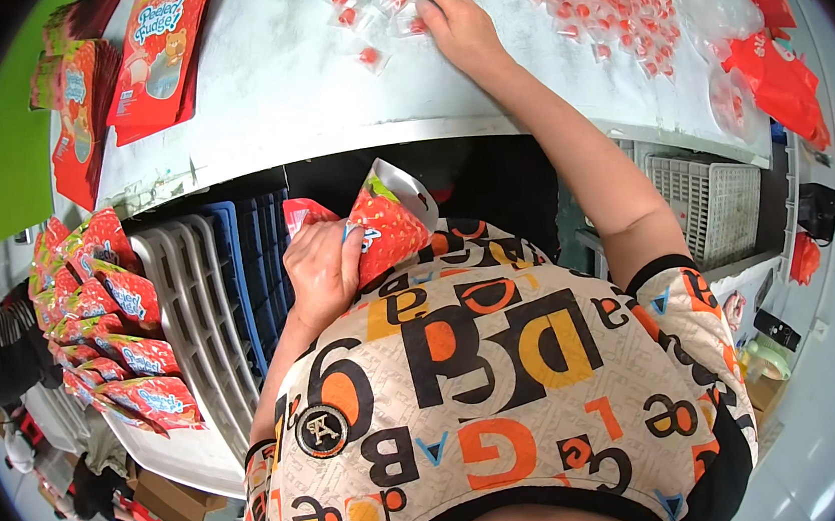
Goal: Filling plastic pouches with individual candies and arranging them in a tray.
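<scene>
My left hand point(323, 270) is wrapped round a red pouch point(390, 231) in front of my body, below the table's near edge. The pouch's mouth gapes, and its silvery inside shows. My right hand point(461, 30) reaches over the white table point(271, 94), palm down with fingers stretched out. Beside its fingertips lie clear-wrapped red candies point(369, 58), several of them in a loose group to its left. A big pile of the same candies point(604, 1) spreads to the right of this hand.
Stacks of flat red pouches point(152, 60) lie at the table's far left. Filled red pouches point(145, 357) stand in rows in a grey crate point(190, 302). A white basket point(719, 206) sits below the table at right, with red bags point(778, 85) above it.
</scene>
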A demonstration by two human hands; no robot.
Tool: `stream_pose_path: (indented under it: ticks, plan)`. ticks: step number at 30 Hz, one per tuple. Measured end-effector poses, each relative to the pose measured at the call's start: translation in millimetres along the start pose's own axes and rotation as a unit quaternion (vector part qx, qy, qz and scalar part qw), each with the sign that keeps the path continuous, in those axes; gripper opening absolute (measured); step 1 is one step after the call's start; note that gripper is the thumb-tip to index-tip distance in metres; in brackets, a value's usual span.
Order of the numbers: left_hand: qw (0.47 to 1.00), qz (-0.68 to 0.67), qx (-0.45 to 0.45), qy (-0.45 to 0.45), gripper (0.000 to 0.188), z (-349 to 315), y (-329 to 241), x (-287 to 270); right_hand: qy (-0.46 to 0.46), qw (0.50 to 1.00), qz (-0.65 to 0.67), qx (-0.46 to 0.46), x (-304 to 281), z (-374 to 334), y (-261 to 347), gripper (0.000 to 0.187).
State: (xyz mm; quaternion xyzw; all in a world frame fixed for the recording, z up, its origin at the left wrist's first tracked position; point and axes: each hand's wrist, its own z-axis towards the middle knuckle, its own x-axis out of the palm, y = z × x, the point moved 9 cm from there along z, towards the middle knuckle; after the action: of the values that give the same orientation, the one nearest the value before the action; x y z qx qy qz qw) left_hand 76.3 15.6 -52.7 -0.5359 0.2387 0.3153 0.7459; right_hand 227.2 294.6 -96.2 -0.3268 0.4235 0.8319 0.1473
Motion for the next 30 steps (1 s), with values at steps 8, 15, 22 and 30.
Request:
stream_pose_path:
  ticks: [8, 15, 22, 30]
  plan:
    - [1.0, -0.01, 0.001, -0.002, 0.011, -1, 8, -1, -0.046, 0.997, 0.048, -0.033, 8, 5, 26, 0.037]
    - [1.0, -0.022, -0.004, -0.007, 0.013, -2, 14, 3, 0.076, 0.978, -0.171, -0.089, 55, 6, 61, 0.073]
    - [1.0, 0.008, -0.029, -0.003, 0.012, -14, 24, -3, 0.192, 0.964, -0.124, -0.138, 152, 29, 129, 0.054]
    - [0.999, 0.011, -0.041, -0.021, 0.013, -14, 23, -4, -0.01, 0.985, -0.037, -0.17, 125, 76, 125, 0.063]
